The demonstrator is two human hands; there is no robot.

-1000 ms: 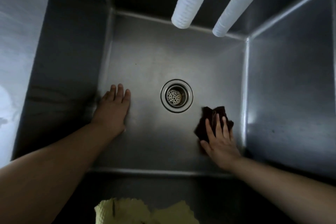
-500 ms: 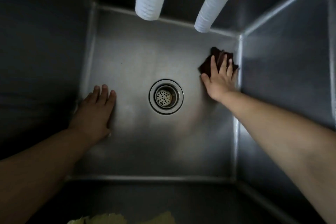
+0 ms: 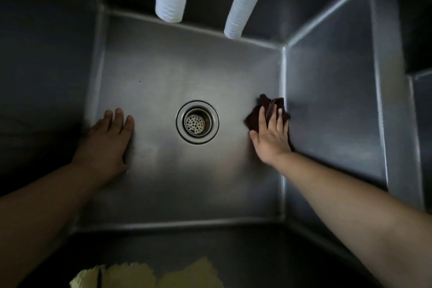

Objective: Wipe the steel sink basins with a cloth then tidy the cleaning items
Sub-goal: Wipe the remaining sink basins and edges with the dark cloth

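Right hand (image 3: 271, 138), fingers straight, presses dark cloth (image 3: 259, 114) flat at the basin floor's (image 3: 163, 72) right edge. Left hand (image 3: 109, 140) rests flat, holding nothing, near the left edge.

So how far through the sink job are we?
Mid-wipe. The right hand presses the dark cloth on the basin floor by the right wall; the left hand rests flat, bracing. No part looks visibly finished. Left: the second basin at right, then tidying, including the yellow cloth.

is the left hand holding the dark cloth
No, the dark cloth lies under the right hand by the basin's right wall, while the left hand presses flat on the bare sink floor.
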